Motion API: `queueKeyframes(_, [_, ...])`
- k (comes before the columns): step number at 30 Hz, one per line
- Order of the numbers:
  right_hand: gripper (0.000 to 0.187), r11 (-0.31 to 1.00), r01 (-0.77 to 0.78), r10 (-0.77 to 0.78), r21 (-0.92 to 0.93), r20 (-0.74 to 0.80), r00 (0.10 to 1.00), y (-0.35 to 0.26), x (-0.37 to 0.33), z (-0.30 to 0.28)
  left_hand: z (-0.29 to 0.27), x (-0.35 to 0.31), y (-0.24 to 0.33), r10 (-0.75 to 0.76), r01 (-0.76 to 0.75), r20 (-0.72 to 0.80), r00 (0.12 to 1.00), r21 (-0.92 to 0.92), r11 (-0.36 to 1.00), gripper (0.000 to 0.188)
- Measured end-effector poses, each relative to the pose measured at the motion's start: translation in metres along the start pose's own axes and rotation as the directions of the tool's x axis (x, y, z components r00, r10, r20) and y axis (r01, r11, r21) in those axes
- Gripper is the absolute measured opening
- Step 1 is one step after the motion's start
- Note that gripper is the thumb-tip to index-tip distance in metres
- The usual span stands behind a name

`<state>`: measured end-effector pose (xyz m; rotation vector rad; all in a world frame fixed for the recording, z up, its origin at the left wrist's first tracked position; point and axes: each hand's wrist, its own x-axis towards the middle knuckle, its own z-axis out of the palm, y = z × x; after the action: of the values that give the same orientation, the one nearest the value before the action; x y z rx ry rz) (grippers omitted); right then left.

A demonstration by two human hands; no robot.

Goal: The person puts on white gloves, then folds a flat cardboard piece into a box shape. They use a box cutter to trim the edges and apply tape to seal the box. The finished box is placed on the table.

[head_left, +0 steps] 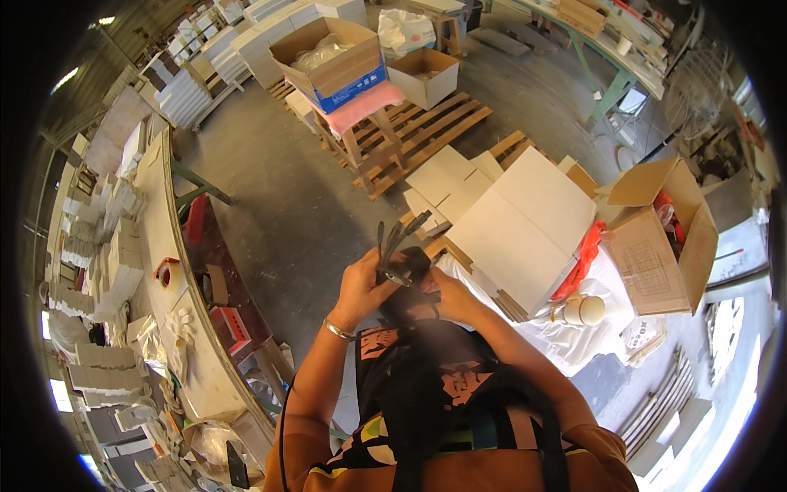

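Observation:
In front of my body I hold a dark object with several thin cable-like ends [395,239] sticking up from it. My left hand [361,287] is closed on its left side, the thumb laid across the front. From the other side my right hand [452,297] grips the lower right part. The object's middle [410,264] is black and partly covered by my fingers, so its exact kind cannot be made out. A bangle [338,331] circles my left wrist. Below both hands hangs my black apron [410,377] with an orange print.
To my right lie flat white cartons [525,217] and an open brown box [660,246], with a tape roll [584,311] on white sheeting. Ahead, a blue and brown box [336,66] sits on a stool by a wooden pallet [443,131]. A long workbench [168,246] runs along my left.

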<state>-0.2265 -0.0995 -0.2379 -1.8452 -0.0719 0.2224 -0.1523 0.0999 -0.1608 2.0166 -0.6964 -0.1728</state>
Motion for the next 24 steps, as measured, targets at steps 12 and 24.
queueKeyframes(12, [0.029,0.982,-0.100,0.079,0.160,0.131,0.988,-0.020,0.082,0.054,-0.073,-0.032,-0.053,0.004,-0.020,-0.226,0.974,-0.068,0.997,0.029])
queueKeyframes(24, [0.024,0.727,-0.522,0.077,0.445,0.704,0.706,-0.161,0.154,0.121,-0.127,-0.087,-0.157,-0.284,0.290,0.097,0.954,-0.049,0.956,0.070])
